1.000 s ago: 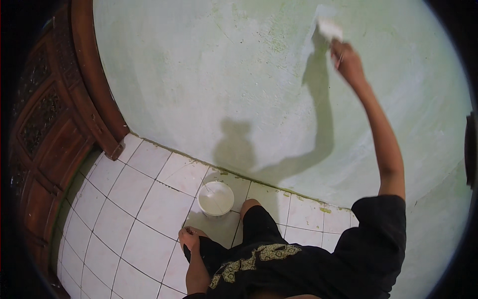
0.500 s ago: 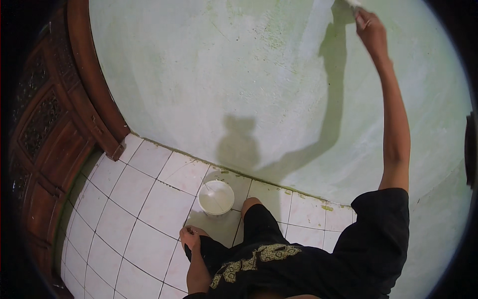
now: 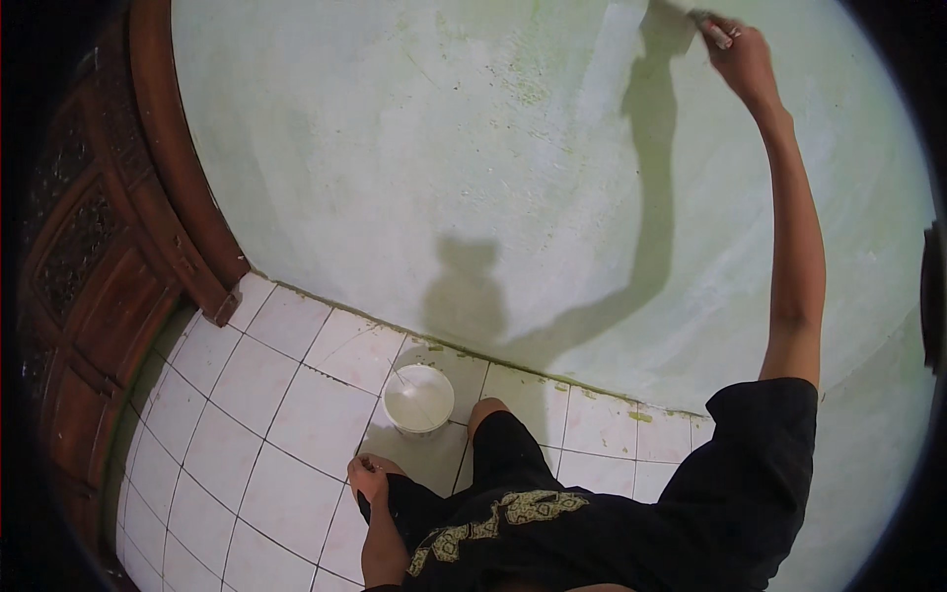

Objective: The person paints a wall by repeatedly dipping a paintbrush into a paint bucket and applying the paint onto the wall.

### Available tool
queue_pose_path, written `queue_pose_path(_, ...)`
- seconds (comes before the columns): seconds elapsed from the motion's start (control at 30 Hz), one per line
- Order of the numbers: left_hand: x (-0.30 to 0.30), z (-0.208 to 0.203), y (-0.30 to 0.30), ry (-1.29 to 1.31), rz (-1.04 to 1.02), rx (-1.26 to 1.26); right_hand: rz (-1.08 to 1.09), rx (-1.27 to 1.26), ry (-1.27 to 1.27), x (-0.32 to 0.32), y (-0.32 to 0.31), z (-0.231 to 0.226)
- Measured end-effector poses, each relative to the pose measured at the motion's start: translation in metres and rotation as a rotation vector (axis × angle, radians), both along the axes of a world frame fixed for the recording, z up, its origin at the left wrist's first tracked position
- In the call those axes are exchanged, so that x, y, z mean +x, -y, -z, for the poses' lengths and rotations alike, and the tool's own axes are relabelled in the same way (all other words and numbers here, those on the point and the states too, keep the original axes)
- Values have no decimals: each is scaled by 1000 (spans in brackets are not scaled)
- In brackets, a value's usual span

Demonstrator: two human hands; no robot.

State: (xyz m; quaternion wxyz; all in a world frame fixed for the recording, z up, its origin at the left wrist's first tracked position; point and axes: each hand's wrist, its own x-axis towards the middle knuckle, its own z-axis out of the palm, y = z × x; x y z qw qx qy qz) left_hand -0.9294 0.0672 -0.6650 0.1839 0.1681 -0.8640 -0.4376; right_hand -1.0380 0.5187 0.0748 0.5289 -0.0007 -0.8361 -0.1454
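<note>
My right hand (image 3: 741, 59) is raised at the top right with its fingers closed around the handle of a paintbrush (image 3: 716, 33). The brush end is blurred at the picture's upper edge, close to the pale green wall (image 3: 395, 148). A whiter streak runs down the wall just left of it. Low in the view, my left hand (image 3: 369, 479) rests at my left knee, fingers curled together; whether anything small is in them is hidden. In front of my knees a white bucket (image 3: 418, 428) stands on the floor, with whitish liquid inside.
White floor tiles (image 3: 266, 380) meet the wall along a line with green-yellow stains. At the left stands a carved dark wooden door or panel (image 3: 118, 296) with a thick frame. A dark object (image 3: 931, 296) sits at the far right rim. My arm's shadow falls on the wall.
My right hand and the brush have moved slightly down and to the right, and the brush has tilted. The whole view has shifted a little; my left hand stays at my knee.
</note>
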Motion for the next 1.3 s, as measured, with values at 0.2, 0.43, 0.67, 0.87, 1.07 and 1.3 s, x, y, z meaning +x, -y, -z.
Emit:
queue_pose_path(0.2, 1, -20, -4, 12, 22, -35, -109, 328, 101, -39, -36, 86)
queue_pose_path(0.43, 0, -22, -2, 18, 11, -40, -286, 327, 452, -13, -1, 69)
queue_pose_path(0.67, -2, -3, -3, 2, 17, -143, -216, 264, -125, -53, 3, -11)
queue_pose_path(0.87, -3, -13, 0, 10, 5, -66, -292, 400, 271, -47, -4, 183)
queue_pose_path(1.07, -3, -4, 3, 49, 28, -7, -521, 93, 594, -33, -9, 100)
queue_pose_path(1.3, 1, -26, -4, 59, 43, 5, -273, 168, -173, -25, -5, 30)
